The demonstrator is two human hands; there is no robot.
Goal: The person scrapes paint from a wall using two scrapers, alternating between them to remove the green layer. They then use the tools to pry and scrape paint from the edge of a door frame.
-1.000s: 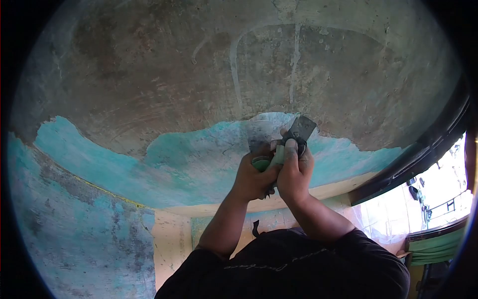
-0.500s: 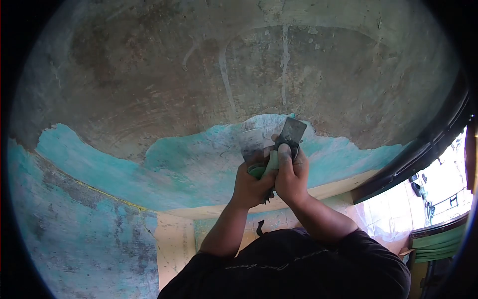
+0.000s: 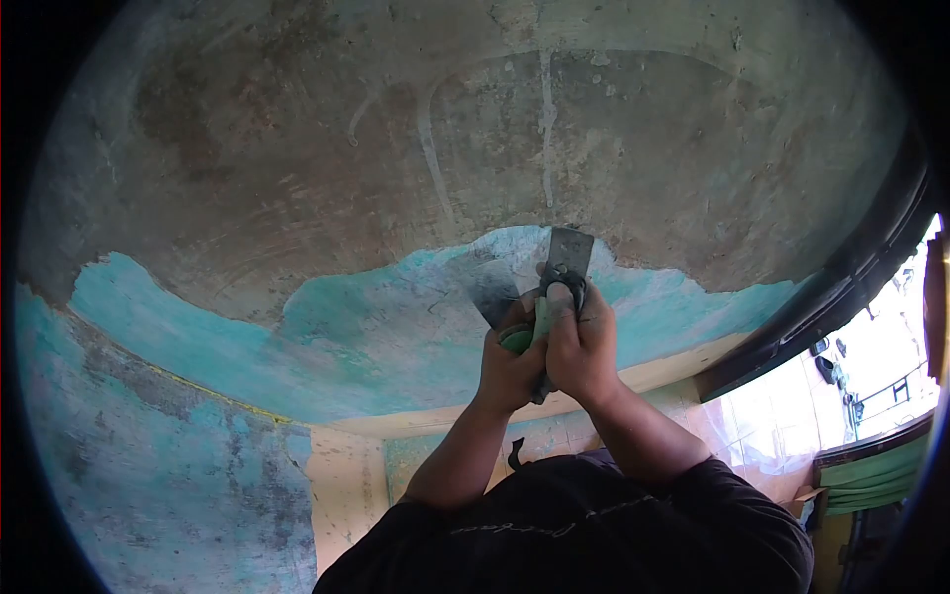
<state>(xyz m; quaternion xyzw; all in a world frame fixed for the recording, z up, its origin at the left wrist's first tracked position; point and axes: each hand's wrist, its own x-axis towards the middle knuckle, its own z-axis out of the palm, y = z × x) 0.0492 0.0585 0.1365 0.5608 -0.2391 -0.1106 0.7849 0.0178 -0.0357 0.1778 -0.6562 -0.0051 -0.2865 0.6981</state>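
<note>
Both of my hands are close together in front of the wall. My right hand (image 3: 582,342) is closed around a scraper, its dark rectangular blade (image 3: 571,252) pointing up over the edge of the peeled paint. Against it, my left hand (image 3: 513,371) grips a second scraper, whose grey blade (image 3: 493,295) leans up to the left and is smeared by motion. A round green piece (image 3: 515,339) shows within the left fingers. Between the hands runs a pale green handle (image 3: 541,319); I cannot tell which scraper it belongs to.
Ahead is a wall with bare grey-brown plaster (image 3: 297,168) above and turquoise paint (image 3: 366,327) below. A patchy blue wall (image 3: 178,436) stands on the left. To the right are a dark frame (image 3: 792,327), a bright opening (image 3: 861,366) and green cloth (image 3: 871,485).
The right scraper's blade has swung from leaning right to nearly upright. The left blade has tipped further left. Both hands stay together at nearly the same place.
</note>
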